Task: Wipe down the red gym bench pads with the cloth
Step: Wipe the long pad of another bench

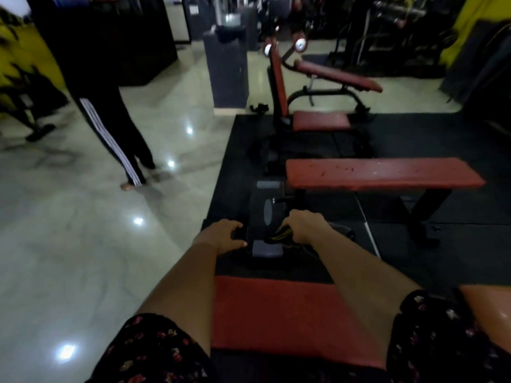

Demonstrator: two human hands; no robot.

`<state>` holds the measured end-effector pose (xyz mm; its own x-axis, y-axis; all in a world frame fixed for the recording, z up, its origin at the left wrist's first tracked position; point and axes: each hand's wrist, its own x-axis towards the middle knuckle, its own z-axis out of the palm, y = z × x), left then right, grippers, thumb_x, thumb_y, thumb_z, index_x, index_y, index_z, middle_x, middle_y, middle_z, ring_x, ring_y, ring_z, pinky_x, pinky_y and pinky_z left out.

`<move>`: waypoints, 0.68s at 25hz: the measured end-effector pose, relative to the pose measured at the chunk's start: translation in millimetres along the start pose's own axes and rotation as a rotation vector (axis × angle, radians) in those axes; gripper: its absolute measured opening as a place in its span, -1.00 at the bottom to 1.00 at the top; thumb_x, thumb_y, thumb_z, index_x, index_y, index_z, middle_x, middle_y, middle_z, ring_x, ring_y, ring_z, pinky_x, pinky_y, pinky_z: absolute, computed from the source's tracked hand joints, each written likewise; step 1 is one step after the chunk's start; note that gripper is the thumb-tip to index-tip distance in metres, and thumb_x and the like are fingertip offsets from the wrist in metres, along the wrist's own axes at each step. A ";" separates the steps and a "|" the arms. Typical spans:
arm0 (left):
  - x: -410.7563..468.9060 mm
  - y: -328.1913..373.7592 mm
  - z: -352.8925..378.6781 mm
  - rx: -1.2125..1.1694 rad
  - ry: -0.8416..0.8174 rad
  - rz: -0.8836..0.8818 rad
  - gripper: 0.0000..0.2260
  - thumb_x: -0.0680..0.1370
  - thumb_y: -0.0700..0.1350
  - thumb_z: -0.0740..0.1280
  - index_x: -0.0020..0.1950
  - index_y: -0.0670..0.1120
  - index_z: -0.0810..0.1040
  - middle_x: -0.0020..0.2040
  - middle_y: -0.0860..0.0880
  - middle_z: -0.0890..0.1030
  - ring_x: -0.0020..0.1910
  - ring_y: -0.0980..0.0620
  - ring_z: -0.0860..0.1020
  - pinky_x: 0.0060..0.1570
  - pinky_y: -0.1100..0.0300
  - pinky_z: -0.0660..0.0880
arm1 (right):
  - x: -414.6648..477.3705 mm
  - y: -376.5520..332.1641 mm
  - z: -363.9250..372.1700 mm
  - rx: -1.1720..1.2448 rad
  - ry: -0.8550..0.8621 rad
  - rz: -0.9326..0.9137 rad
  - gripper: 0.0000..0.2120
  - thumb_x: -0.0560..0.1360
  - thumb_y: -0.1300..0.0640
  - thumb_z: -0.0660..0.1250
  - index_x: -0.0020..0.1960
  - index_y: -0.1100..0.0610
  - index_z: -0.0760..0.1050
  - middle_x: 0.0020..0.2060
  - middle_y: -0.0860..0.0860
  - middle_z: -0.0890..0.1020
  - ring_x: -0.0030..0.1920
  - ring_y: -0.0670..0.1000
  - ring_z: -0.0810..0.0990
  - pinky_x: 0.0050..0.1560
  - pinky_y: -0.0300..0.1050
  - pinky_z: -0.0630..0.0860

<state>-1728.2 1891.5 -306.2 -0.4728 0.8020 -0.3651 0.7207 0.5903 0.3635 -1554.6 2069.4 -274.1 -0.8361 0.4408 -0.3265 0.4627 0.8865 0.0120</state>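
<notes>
Red pad nearest — beyond far edge right hand grips cloth, left hand flat on frame; open floor leftward.

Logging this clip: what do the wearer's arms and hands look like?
Bare from the sleeves down: the left hand and right hand wear no gloves. The left sleeve and right sleeve are short, black, printed with small red and cream flowers.

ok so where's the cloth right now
In the head view, the dark, yellow-streaked cloth is bunched in the right hand, low centre, on the black machine frame just beyond the near red bench pad and right of the left hand.
</notes>
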 end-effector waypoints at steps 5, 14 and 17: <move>4.8 57.3 -31.8 0.096 0.018 0.128 -0.38 0.52 0.14 0.40 0.51 -0.01 0.32 0.43 -0.11 0.39 0.38 -0.09 0.41 0.37 0.00 0.35 | -55.8 27.4 -24.3 0.004 0.037 0.089 -0.59 0.52 0.24 0.27 0.32 0.01 0.31 0.18 0.10 0.46 0.15 0.21 0.50 -0.05 0.09 0.38; 16.9 190.9 -21.1 0.235 -0.093 0.407 -0.37 0.50 0.21 0.39 0.50 0.04 0.33 0.41 -0.07 0.41 0.35 -0.07 0.43 0.36 -0.02 0.37 | -177.4 110.5 -4.9 0.150 0.051 0.420 -0.70 0.46 0.23 0.33 0.16 0.03 0.45 0.12 0.09 0.57 0.10 0.17 0.58 0.01 0.05 0.55; 16.2 239.1 -2.3 0.227 -0.111 0.479 -0.41 0.51 0.17 0.38 0.49 0.05 0.34 0.39 -0.03 0.42 0.33 -0.03 0.44 0.35 0.04 0.37 | -205.8 139.8 12.1 0.168 0.099 0.523 -0.77 0.46 0.14 0.33 0.12 0.01 0.48 0.12 0.06 0.56 0.13 0.15 0.56 0.03 0.04 0.49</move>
<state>-1564.7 2045.9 -223.3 -0.0164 0.9547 -0.2970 0.9396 0.1163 0.3219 -1314.3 2100.9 -216.7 -0.5026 0.8341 -0.2274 0.8571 0.5151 -0.0051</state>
